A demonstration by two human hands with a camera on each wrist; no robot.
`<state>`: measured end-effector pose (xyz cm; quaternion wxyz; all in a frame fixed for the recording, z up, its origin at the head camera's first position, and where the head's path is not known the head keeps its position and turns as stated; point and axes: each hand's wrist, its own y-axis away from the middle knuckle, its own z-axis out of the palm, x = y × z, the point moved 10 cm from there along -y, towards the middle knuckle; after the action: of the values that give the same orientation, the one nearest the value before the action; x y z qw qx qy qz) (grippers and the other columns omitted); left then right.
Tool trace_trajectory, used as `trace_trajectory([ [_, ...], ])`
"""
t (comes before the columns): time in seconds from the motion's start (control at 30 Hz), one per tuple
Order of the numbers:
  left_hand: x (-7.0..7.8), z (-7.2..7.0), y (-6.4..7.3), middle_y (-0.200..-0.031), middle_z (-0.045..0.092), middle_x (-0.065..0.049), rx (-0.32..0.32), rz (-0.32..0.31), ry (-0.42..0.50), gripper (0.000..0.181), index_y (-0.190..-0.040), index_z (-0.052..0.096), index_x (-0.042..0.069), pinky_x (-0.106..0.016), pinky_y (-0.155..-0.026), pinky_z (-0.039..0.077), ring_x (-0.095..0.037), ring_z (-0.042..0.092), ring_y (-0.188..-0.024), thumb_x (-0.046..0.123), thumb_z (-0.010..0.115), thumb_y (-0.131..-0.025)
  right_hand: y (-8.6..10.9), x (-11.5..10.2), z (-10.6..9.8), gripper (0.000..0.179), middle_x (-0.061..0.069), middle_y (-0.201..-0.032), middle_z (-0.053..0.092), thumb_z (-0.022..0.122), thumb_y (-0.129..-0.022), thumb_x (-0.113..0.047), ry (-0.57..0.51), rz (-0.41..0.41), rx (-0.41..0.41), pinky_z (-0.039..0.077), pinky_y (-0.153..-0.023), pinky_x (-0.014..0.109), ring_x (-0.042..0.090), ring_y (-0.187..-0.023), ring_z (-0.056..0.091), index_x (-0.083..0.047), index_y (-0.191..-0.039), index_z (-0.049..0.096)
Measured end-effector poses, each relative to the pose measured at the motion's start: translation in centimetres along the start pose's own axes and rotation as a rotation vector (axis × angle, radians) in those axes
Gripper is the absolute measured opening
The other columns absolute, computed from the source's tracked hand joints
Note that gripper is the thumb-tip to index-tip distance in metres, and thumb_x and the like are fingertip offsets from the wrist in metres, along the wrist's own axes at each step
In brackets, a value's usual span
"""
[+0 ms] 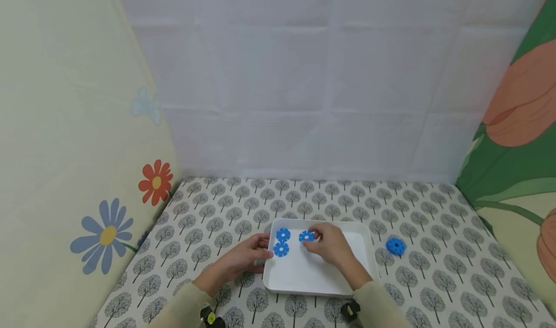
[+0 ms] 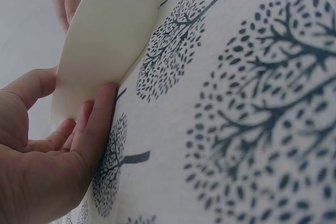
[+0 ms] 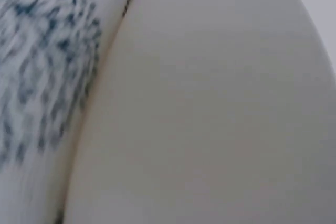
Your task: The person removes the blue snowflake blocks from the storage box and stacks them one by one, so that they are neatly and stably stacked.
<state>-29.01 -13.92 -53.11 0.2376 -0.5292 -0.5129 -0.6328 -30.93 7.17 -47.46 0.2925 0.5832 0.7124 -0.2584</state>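
Observation:
A shallow white tray (image 1: 321, 282) lies on the cloth. Near its left wall are two blue notched snowflake discs (image 1: 281, 249), one behind the other with their edges meeting. My right hand (image 1: 332, 245) reaches over the tray and pinches a third blue disc (image 1: 306, 236) by its right side, partly covering it. At the tray's left side, my left hand (image 1: 244, 257) holds the wall, thumb at the rim and fingers against the outside; the left wrist view shows these fingers (image 2: 97, 124) on the pale wall (image 2: 113, 30). The right wrist view shows only the tray's outer wall (image 3: 199, 108) and cloth.
Right of the tray, a thick round blue piece (image 1: 396, 245), like stacked discs, sits on the tree-print cloth (image 1: 438, 270). A white sheet (image 1: 304, 77) hangs behind the table. Flower-patterned panels stand at the left (image 1: 78, 125) and right (image 1: 517, 169).

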Motion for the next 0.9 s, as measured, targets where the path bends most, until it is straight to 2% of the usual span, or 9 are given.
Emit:
trace_trajectory([
  [0.4,-0.1,0.0,0.1,-0.136,0.048,-0.020,-0.002,0.008,0.008,0.073,-0.154,0.032,0.001,-0.047,-0.090,0.058,-0.028,0.061,-0.111,0.014,0.070,-0.094,1.6,2.2,-3.8,0.039,-0.002,-0.089,0.059,0.083,-0.083,-0.024,0.010,-0.008,0.106,0.044,-0.059,0.026,0.012,-0.076,0.050,-0.010,-0.118,0.073],
  [0.57,-0.1,0.0,0.1,-0.136,0.048,-0.020,0.000,0.013,0.004,0.072,-0.154,0.033,0.002,-0.047,-0.091,0.058,-0.028,0.061,-0.111,0.014,0.071,-0.093,2.2,3.1,-5.5,0.036,-0.001,-0.089,0.060,0.083,-0.082,-0.019,-0.004,-0.014,0.158,0.047,-0.061,0.024,0.011,-0.077,0.054,-0.008,-0.115,0.072],
  [0.9,-0.1,0.1,0.2,-0.137,0.047,-0.020,-0.010,0.010,0.020,0.073,-0.154,0.032,0.001,-0.048,-0.091,0.058,-0.028,0.061,-0.112,0.014,0.070,-0.094,3.7,5.8,-8.5,0.040,0.004,-0.092,0.061,0.080,-0.086,-0.018,0.024,0.016,0.226,0.047,-0.064,0.024,0.014,-0.080,0.055,-0.002,-0.121,0.069],
])
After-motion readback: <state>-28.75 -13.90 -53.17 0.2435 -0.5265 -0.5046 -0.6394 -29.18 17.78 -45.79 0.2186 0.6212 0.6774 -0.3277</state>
